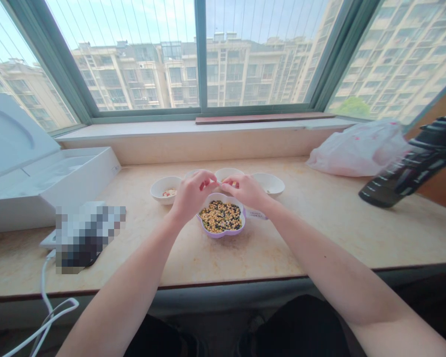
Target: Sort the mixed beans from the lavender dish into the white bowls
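A purple-rimmed, petal-shaped bowl [223,234] full of mixed yellow, black and green beans stands on the counter between my forearms. My left hand [195,191] hovers just beyond its left side, fingertips drawn together in a pinch. From the right, my right hand [247,190] also pinches, its tips nearly meeting the left ones above the far rim. Whatever the fingertips hold is too small to make out. Behind the hands is a row of white bowls: the left bowl [158,191] has a few pale and reddish pieces, the right bowl [273,182] a small bit; two middle ones are partly hidden.
An open white box [82,183] stands at the left, with a pixelated object [91,238] and a white cable [44,282] before it. To the right are a plastic bag [359,148] and a dark bottle [405,171]. A window [200,59] spans the back.
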Motion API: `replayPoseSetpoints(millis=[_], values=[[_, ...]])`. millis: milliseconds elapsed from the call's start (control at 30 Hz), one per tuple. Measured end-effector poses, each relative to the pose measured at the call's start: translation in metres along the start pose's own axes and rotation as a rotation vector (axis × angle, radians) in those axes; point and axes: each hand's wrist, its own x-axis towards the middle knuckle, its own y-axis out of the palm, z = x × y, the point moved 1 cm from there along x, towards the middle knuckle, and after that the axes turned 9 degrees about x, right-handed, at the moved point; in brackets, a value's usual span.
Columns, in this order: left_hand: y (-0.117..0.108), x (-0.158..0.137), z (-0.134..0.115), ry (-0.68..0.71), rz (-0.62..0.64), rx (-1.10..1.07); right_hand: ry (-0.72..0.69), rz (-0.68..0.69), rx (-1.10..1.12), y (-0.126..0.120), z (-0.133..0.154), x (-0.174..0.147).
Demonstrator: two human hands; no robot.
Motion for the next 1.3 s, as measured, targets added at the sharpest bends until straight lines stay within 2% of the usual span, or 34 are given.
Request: replayPoseSetpoints(millis=[67, 167, 300, 533, 633, 767, 900, 967, 1133, 1200, 1300], values=[[0.003, -0.003, 0.001, 0.11, 0.057, 0.153, -0.012, -0.001, 0.013, 0.0, 0.0, 0.0], [0.006, -0.005, 0.005, 0.176, 0.098, 0.25, -0.019, -0.015, 0.047, 0.0, 0.001, 0.0], [0.005, -0.003, 0.009, 0.178, 0.109, 0.286, 0.036, 0.026, 0.261, 0.0, 0.002, 0.001], [0.004, -0.002, 0.008, 0.164, 0.108, 0.255, 0.186, 0.261, 0.774, 0.0, 0.003, -0.002], [0.004, -0.002, 0.008, 0.168, 0.115, 0.247, 0.213, 0.297, 0.873, 0.001, 0.003, -0.002], [0.005, -0.003, 0.007, 0.171, 0.154, 0.266, 0.231, 0.322, 0.887, 0.003, 0.001, -0.002], [0.004, -0.003, 0.004, 0.143, 0.213, 0.302, 0.209, 0.3, 0.818, 0.004, 0.001, -0.002], [0.002, -0.003, 0.002, 0.118, 0.258, 0.327, 0.18, 0.216, 0.709, 0.003, 0.0, -0.001], [0.001, -0.004, 0.0, 0.085, 0.456, 0.394, 0.092, -0.128, 0.127, -0.002, -0.011, 0.005], [0.002, -0.006, 0.0, 0.115, 0.545, 0.39, 0.098, -0.183, -0.024, -0.004, -0.019, 0.007], [0.006, -0.008, -0.001, 0.183, 0.652, 0.326, 0.122, -0.19, -0.174, -0.005, -0.028, 0.009]])
